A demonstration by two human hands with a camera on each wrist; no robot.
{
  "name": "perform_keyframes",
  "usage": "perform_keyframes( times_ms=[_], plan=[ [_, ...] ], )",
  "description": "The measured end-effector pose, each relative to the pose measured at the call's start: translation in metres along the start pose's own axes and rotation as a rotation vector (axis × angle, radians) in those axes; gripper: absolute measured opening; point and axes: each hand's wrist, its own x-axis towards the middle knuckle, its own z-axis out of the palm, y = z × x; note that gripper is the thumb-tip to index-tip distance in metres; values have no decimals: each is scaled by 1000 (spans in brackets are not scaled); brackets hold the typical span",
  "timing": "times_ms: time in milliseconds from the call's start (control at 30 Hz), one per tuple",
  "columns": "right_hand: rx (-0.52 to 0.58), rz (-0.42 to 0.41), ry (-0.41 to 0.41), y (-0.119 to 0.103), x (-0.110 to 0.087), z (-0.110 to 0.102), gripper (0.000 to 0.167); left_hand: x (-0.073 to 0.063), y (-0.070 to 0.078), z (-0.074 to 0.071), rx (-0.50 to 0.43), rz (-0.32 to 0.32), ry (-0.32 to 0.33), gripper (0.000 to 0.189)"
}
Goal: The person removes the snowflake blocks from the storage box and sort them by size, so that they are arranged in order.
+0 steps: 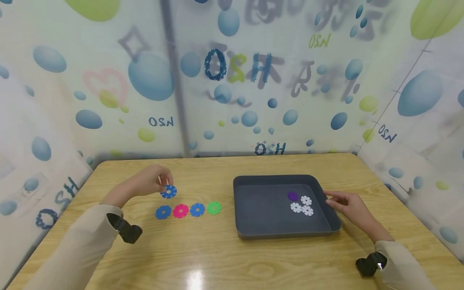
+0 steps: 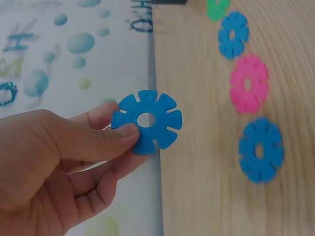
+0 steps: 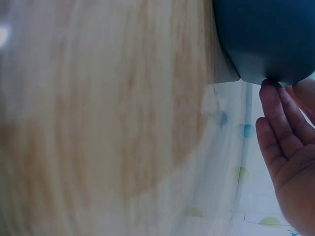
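My left hand (image 1: 154, 180) pinches a blue snowflake disc (image 2: 146, 122) by its edge between thumb and fingers, the notched rim and round centre hole showing. In the head view it is just behind a row on the table: a blue disc (image 1: 163, 212), a pink disc (image 1: 180, 211), another blue disc (image 1: 197, 210) and a green disc (image 1: 214, 208). My right hand (image 1: 349, 205) grips the right rim of a dark grey tray (image 1: 268, 209), fingers against its outer wall in the right wrist view. Inside lie a purple disc (image 1: 293, 196) and three white discs (image 1: 296, 207).
The wooden table (image 1: 203, 257) carries the tray right of the disc row. Behind it and along both sides stand pale walls (image 1: 217, 112) printed with blue and green drops. A bright glare spot shows near the table's front.
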Motion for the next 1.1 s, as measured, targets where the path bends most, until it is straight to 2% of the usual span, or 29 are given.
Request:
perform_keyframes(
  times_ms=[300,500,633,833,1100],
  plan=[
    [8,5,3,0,-1,0,39,-26,-32,-3,-5,-44,-102,20],
    [3,-2,10,0,0,1,39,-38,-44,2,4,-146,-166,20],
    [5,2,6,0,0,1,40,-41,-49,5,-28,-175,-174,19],
    [-1,11,10,0,-1,0,40,-42,-58,10,-37,-177,-162,18],
    [-1,18,9,1,0,1,41,-46,-69,17,-85,-226,-164,18]
  ],
)
